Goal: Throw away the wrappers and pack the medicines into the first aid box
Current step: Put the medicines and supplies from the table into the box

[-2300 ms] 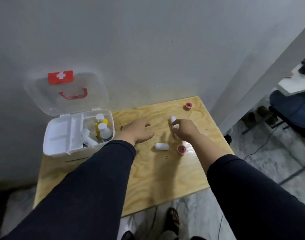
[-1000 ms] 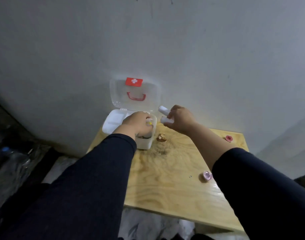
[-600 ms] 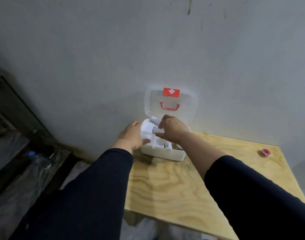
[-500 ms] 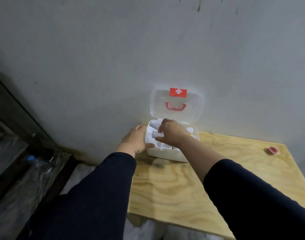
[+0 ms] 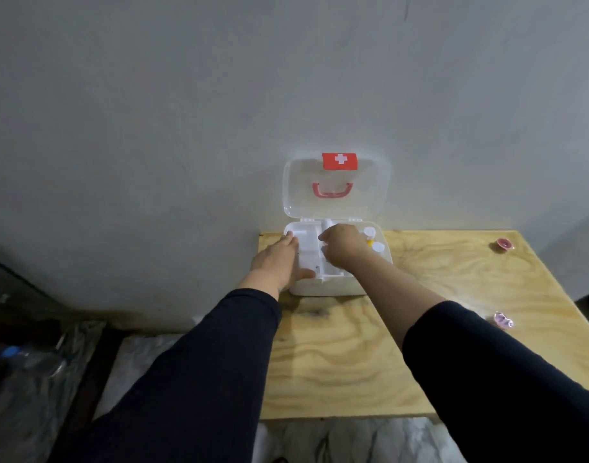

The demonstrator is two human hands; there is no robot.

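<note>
The white first aid box [image 5: 323, 289] stands open at the table's back left corner, its clear lid [image 5: 336, 188] leaning on the wall. My left hand [image 5: 279, 262] grips the box's left side, thumb across the front rim. My right hand [image 5: 341, 243] is down inside the middle of the box, fingers curled around white rolls; one roll end [image 5: 326, 225] pokes out above the knuckles. White-capped bottles [image 5: 376, 247] stand in the right compartment, partly hidden by my wrist. Two pink wrappers lie on the table, one at the back right [image 5: 504, 244], one nearer [image 5: 503, 319].
The wooden table [image 5: 336, 362] sits against a grey wall. On the floor to the left lies crumpled plastic sheeting with a blue-capped bottle [image 5: 9, 351]. The table's left edge runs just beside the box.
My right hand picked up two white rolls from the table, carried them left and lowered them into the box. My left hand moved to the box's left side and took hold of it.
</note>
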